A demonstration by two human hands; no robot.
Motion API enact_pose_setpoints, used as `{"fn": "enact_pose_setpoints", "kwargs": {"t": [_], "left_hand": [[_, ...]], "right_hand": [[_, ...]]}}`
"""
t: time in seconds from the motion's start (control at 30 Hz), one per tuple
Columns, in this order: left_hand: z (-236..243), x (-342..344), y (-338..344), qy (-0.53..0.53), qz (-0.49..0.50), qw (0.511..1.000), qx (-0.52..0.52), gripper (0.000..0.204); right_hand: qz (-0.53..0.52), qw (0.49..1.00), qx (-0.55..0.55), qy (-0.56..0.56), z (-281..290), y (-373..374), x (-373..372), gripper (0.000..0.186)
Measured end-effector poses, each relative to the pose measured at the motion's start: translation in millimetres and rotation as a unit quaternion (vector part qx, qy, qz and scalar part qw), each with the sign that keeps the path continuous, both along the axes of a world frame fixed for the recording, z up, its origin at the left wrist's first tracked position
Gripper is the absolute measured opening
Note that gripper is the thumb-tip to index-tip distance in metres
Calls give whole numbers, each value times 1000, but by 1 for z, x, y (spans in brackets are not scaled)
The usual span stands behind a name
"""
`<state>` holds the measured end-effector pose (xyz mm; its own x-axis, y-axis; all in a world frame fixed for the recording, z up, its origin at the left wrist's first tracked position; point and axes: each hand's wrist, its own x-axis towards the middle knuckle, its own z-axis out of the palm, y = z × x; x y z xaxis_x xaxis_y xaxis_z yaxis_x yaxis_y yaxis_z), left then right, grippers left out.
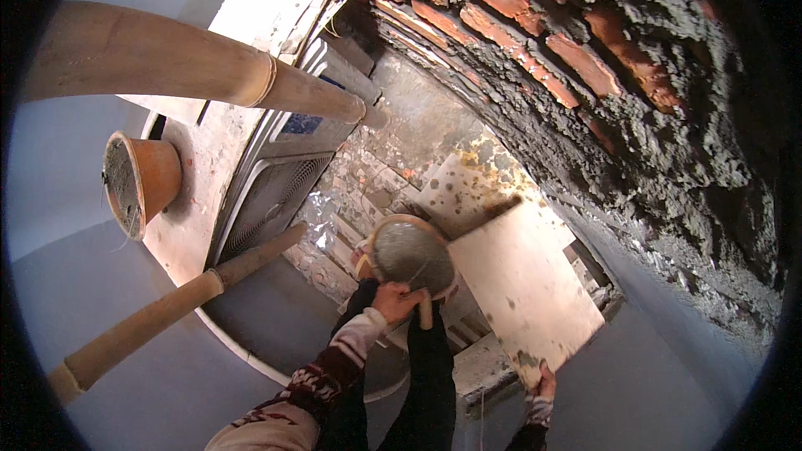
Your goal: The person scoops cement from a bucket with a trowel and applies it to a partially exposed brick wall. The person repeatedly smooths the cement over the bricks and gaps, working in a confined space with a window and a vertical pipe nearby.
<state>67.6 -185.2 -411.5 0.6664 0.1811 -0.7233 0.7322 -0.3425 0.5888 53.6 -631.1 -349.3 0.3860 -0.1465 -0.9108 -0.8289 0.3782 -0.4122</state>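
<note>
The brick wall [576,67], patchily coated in rough grey mortar, fills the upper right of your view. Across from it, an outdoor air-conditioning unit [288,192] with a round fan grille sits beneath a mortar-stained ledge [205,171]. Two bamboo poles, one thick [184,58] and one thinner [167,326], cross the left side. In front of you, right of centre, a pale, spotted rectangular board [526,284] slants with one corner towards you; your right hand [545,382] grasps it at that near corner. Just left of the board, above your dark-trousered legs [430,384], is a round bucket [399,218] of wet grey mortar [408,252]. A second, orange bucket [160,175], also holding mortar, stands on the ledge. At the near rim of the central bucket, your left hand [396,301] is closed on a short tool handle [426,313]; you cannot make out the tool's other end.
</note>
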Motion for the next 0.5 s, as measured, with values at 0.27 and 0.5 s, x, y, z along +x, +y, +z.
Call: {"fn": "enact_pose_setpoints", "kwargs": {"t": [0.27, 0.5], "left_hand": [[6, -51, 87, 31, 137, 981, 131, 53], [-9, -56, 118, -13, 263, 951, 164, 53]], "right_hand": [[79, 987, 137, 20, -206, 122, 65, 44], [57, 986, 154, 15, -343, 241, 135, 40]]}}
